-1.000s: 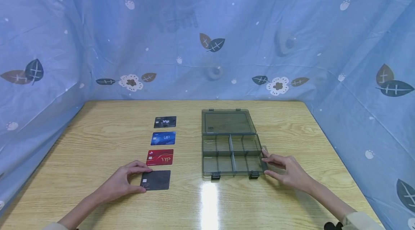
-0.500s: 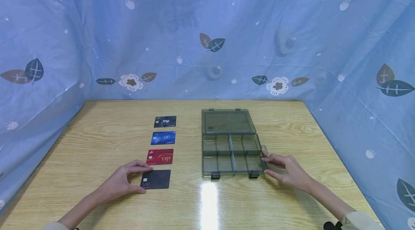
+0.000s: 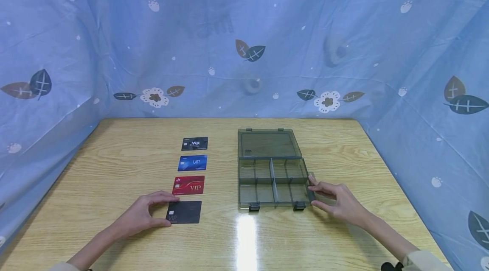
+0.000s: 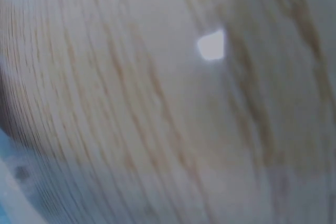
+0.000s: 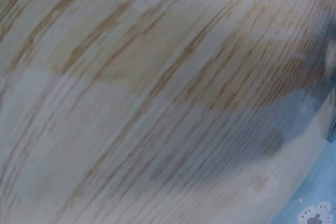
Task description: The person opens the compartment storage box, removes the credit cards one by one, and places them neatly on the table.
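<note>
In the head view, my left hand (image 3: 139, 216) is at the left end of a black VIP card (image 3: 185, 212). Its fingertips and thumb hold the card's two long edges as it lies on the table. Beyond it lie a red VIP card (image 3: 189, 185), a blue VIP card (image 3: 192, 163) and another black card (image 3: 195, 143), in a column. My right hand (image 3: 340, 203) touches the right side of a smoky clear compartment box (image 3: 275, 184), whose lid lies back. A narrow grey strip shows between thumb and fingers; whether it is part of the box I cannot tell.
The wooden table (image 3: 114, 156) is enclosed by a blue patterned cloth (image 3: 214, 71) at the back and sides. A bright reflection shows in front of the box. Both wrist views show only blurred wood grain and a bit of cloth, with no hand.
</note>
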`<control>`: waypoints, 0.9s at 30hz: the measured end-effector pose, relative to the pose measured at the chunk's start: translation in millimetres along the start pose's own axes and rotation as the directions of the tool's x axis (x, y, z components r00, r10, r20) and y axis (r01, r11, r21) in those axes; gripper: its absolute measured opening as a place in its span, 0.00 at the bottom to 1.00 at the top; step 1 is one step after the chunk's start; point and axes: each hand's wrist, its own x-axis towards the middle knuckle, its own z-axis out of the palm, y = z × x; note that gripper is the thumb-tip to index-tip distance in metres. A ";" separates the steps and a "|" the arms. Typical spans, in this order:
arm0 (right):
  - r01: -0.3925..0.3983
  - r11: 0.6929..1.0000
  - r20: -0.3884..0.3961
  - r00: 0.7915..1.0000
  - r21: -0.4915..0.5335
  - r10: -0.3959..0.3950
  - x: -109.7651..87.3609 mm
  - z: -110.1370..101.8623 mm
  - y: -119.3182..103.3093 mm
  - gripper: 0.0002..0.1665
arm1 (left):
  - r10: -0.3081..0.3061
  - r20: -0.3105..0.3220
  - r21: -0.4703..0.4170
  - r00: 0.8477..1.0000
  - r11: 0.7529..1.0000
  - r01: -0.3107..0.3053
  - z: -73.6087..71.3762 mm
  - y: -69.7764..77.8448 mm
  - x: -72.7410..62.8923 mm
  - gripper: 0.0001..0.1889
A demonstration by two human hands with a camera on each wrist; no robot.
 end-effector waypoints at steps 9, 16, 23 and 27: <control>-0.004 1.000 0.000 1.000 0.005 0.004 0.5 -0.1 -1.3 0.18 | -0.009 0.007 -0.021 1.000 1.000 0.009 -1.2 0.4 -0.9 0.28; -0.002 1.000 -0.003 1.000 0.010 0.002 -0.1 1.6 0.8 0.20 | -0.016 0.007 -0.024 1.000 1.000 0.017 -0.1 0.1 -2.2 0.27; -0.006 1.000 -0.006 1.000 -0.003 0.006 -0.9 2.0 1.4 0.20 | -0.026 0.006 -0.042 1.000 0.999 0.026 0.6 -0.2 -1.8 0.27; 0.009 1.000 -0.014 1.000 -0.016 -0.009 -0.6 2.8 0.1 0.19 | -0.028 0.003 -0.038 1.000 0.999 0.028 0.4 0.8 -1.5 0.28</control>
